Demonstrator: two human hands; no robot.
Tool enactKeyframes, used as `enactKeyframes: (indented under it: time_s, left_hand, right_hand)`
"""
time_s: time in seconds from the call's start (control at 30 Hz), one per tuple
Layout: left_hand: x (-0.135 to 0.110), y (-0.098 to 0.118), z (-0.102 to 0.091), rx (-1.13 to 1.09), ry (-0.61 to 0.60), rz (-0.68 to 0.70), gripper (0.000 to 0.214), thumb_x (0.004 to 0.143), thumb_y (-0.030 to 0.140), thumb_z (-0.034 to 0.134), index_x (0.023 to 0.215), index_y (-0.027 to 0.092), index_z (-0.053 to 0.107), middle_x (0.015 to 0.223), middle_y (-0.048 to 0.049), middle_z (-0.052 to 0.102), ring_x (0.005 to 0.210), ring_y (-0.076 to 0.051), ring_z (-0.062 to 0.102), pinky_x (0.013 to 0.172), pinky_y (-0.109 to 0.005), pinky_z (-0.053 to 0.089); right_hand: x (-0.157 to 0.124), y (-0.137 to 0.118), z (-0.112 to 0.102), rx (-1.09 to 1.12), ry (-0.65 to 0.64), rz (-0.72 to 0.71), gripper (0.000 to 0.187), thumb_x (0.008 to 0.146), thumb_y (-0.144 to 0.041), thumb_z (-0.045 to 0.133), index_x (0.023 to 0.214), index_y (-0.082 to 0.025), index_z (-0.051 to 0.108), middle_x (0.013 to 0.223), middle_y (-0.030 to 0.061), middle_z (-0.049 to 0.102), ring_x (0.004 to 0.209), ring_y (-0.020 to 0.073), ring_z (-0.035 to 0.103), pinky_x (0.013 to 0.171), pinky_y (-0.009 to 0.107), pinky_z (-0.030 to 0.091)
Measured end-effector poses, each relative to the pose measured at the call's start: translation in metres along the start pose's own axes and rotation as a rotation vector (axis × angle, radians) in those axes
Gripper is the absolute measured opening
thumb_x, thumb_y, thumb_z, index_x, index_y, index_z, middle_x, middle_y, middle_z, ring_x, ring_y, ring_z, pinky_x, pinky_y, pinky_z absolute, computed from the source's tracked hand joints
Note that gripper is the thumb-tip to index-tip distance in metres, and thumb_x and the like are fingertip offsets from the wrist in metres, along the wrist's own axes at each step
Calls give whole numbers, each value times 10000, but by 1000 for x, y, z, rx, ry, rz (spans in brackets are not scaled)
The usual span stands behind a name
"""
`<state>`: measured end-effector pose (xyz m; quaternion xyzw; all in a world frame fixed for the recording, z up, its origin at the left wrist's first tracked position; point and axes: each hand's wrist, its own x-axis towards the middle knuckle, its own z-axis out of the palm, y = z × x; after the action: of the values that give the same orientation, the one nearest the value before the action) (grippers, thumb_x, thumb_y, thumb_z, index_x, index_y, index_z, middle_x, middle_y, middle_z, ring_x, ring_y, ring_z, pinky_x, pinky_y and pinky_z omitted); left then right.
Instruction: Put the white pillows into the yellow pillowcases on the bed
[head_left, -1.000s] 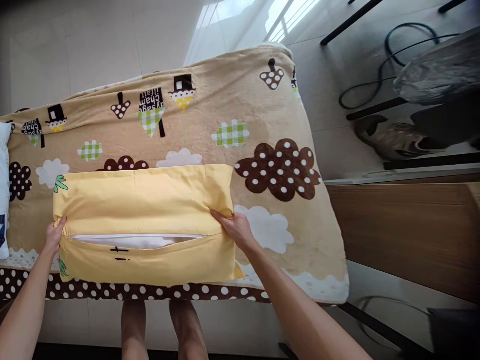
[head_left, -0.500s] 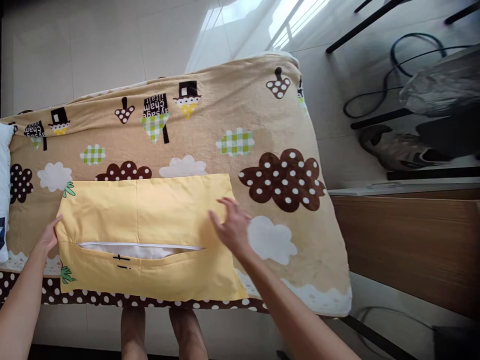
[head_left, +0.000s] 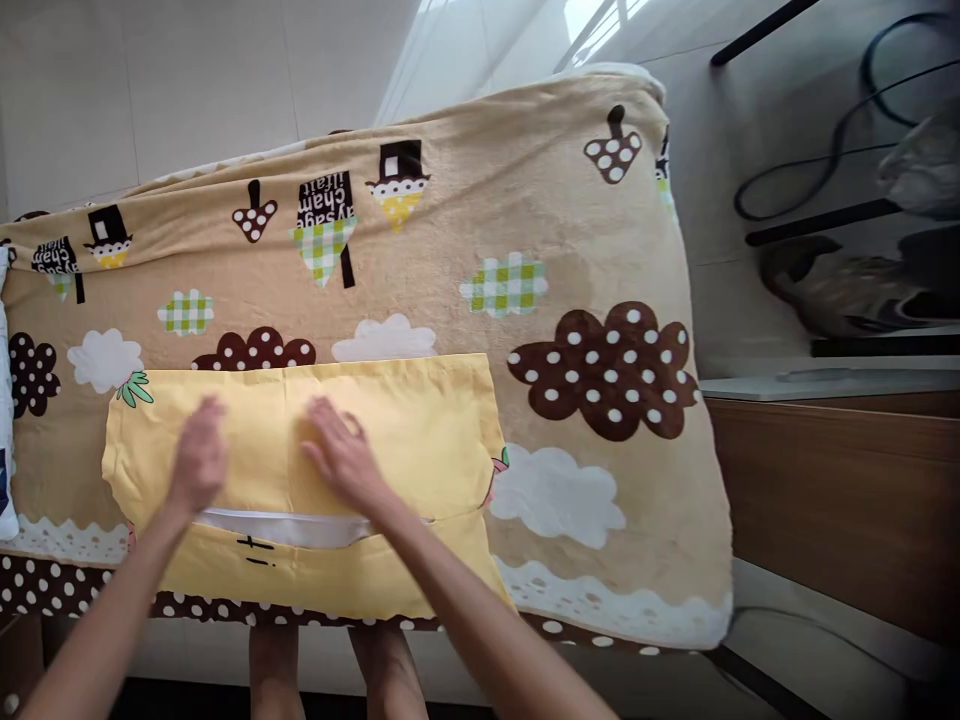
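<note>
A yellow cushion cover lies flat on a patterned blanket, its long zip opening gaping and showing white inside. Black lettering and bits of green leaf print mark the yellow cloth. My left hand is over the upper left part of the cover, fingers stretched forward and smeared by motion. To its right, past the middle crease, my right hand is over the same upper panel with fingers apart. Neither hand holds anything. Whether they press on the cloth is hard to tell.
The beige blanket with cloud and house prints covers a low bed. A white and blue item shows at the left edge. On the right stand a wooden panel, dark metal bars and a looped cable. My legs stand at the near edge.
My left hand has left the cover's left edge and moved inward. My right hand has moved left from the right end to near the middle. The view has shifted slightly.
</note>
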<state>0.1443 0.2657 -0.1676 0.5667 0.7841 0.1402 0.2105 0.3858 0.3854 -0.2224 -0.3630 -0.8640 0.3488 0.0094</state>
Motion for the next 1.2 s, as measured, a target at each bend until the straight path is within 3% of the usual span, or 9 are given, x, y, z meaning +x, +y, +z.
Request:
enactKeyframes:
  time_s: [0.07, 0.17, 0.33, 0.43, 0.5, 0.6, 0.73, 0.83, 1.2]
  left_hand:
    - [19, 20, 36, 18, -217, 133, 518, 951, 259, 278, 1462, 197, 341, 1524, -71, 371, 1428, -176, 283, 1189, -397, 199]
    - [28, -20, 51, 142, -293, 64, 526, 960, 393, 320, 1458, 230, 366, 1535, -65, 347, 1439, -208, 260, 1194, -458, 140]
    - [-7, -158, -1, 307, -185, -376, 593, 948, 453, 307, 1490, 211, 303, 1568, -114, 255, 1452, -275, 210, 1166, -537, 135]
    - [-24, -186, -29, 289, -71, -605, 635, 937, 482, 303, 1475, 146, 334, 1564, -172, 239, 1451, -341, 179, 1145, -582, 145]
    - [-26, -171, -33, 282, 174, -666, 647, 943, 467, 284, 1467, 90, 331, 1552, -215, 241, 1450, -343, 184, 1146, -572, 157]
    - [-12, -112, -15, 217, 301, -403, 637, 941, 427, 320, 1485, 98, 282, 1539, -201, 292, 1448, -266, 230, 1174, -467, 185]
    - [29, -26, 34, 40, -243, 155, 545, 943, 293, 309, 1479, 198, 326, 1517, -91, 378, 1426, -183, 292, 1189, -397, 194]
    - [58, -2, 61, 34, -390, 230, 519, 944, 230, 265, 1442, 170, 395, 1510, -84, 388, 1421, -170, 302, 1185, -399, 208]
    - [41, -118, 23, 344, -209, -207, 584, 967, 475, 252, 1503, 244, 258, 1586, -67, 200, 1468, -226, 163, 1182, -506, 125]
  right_hand:
    - [26, -28, 15, 35, -110, -161, 542, 988, -404, 258, 1495, -218, 299, 1531, 58, 323, 1436, 191, 244, 1158, 426, 233]
    - [45, 9, 13, 18, -178, -136, 547, 981, -454, 278, 1479, -234, 331, 1530, 48, 319, 1430, 204, 261, 1163, 473, 209]
    - [-4, 172, -26, -104, 50, 124, 550, 954, -435, 303, 1474, -258, 347, 1561, 18, 242, 1440, 245, 227, 1186, 493, 91]
    - [-42, 220, -40, -65, 188, 320, 601, 915, -498, 358, 1494, -378, 247, 1559, -57, 241, 1423, 300, 252, 1180, 553, 82]
    - [-48, 212, -42, -57, 268, 414, 620, 914, -513, 342, 1503, -403, 185, 1558, -56, 244, 1421, 336, 242, 1152, 630, 82]
    - [-22, 147, -29, -61, 309, 394, 617, 950, -446, 259, 1535, -286, 142, 1559, 47, 242, 1434, 339, 203, 1120, 660, 127]
    - [36, 29, 7, 40, -31, -57, 590, 975, -415, 258, 1527, -215, 200, 1536, 71, 303, 1421, 237, 280, 1135, 483, 262]
    - [68, -13, 30, 74, -122, -100, 557, 988, -419, 249, 1492, -187, 305, 1524, 70, 330, 1422, 197, 280, 1142, 433, 263]
    - [15, 132, -3, -64, 53, 99, 529, 966, -431, 309, 1472, -280, 342, 1561, -3, 249, 1444, 229, 217, 1192, 469, 83]
